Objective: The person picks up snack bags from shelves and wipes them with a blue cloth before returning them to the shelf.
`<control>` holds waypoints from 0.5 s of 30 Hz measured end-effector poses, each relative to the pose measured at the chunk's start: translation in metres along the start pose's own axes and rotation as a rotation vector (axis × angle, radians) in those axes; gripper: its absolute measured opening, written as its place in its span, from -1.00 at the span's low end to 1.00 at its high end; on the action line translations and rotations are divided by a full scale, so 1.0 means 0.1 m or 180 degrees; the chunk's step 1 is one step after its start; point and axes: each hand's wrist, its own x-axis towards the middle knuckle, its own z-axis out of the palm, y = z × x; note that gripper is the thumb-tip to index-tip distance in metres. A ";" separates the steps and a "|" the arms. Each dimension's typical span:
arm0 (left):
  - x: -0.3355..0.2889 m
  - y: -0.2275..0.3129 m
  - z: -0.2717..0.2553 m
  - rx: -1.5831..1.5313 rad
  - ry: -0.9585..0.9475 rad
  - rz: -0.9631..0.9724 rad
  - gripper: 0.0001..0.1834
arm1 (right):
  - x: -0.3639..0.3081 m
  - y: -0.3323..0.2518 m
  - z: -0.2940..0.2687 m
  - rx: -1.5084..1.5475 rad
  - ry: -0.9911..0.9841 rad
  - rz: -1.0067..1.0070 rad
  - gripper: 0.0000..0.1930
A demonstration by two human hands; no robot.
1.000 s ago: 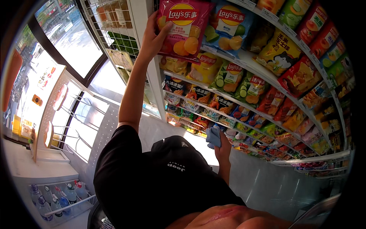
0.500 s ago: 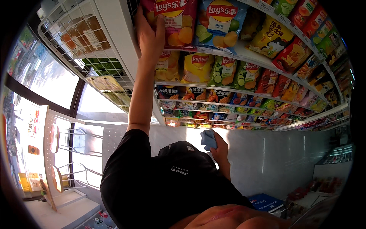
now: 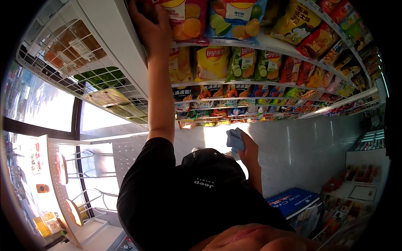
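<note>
My left hand (image 3: 155,31) reaches up to the top shelf, at the left end of its row. The thumb lies over the front of a red bag of potato chips (image 3: 190,23), and the fingers are round its left side, partly cut off by the picture's edge. Beside it stands a blue bag of chips with lime pictures (image 3: 236,21). Down by my right side, my right hand (image 3: 250,146) is closed on a folded blue-grey cloth (image 3: 235,140), away from the shelves.
Lower shelves hold rows of snack bags, with a yellow chip bag (image 3: 211,62) among them. A white wire rack (image 3: 79,46) with packaged goods adjoins on the left. Stools (image 3: 74,212) stand by the window. A blue-topped ice cream freezer (image 3: 293,201) is at lower right.
The whole view has shifted, so the shelves sit higher in the picture. My left hand stays at the red bag, and my right hand keeps the cloth.
</note>
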 end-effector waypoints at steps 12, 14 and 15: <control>-0.47 -0.15 -0.17 0.0337 -0.0261 0.1310 -0.29 | -0.07 -0.11 0.18 -0.0106 -0.0060 0.0055 -0.47; -0.57 -0.09 -0.17 0.0342 -0.0423 0.1460 -0.19 | -0.06 -0.10 0.24 -0.0126 -0.0101 0.0004 -0.47; -0.62 -0.05 -0.14 0.0333 -0.0555 0.1447 -0.13 | -0.03 -0.11 0.22 -0.0147 -0.0145 -0.0026 -0.48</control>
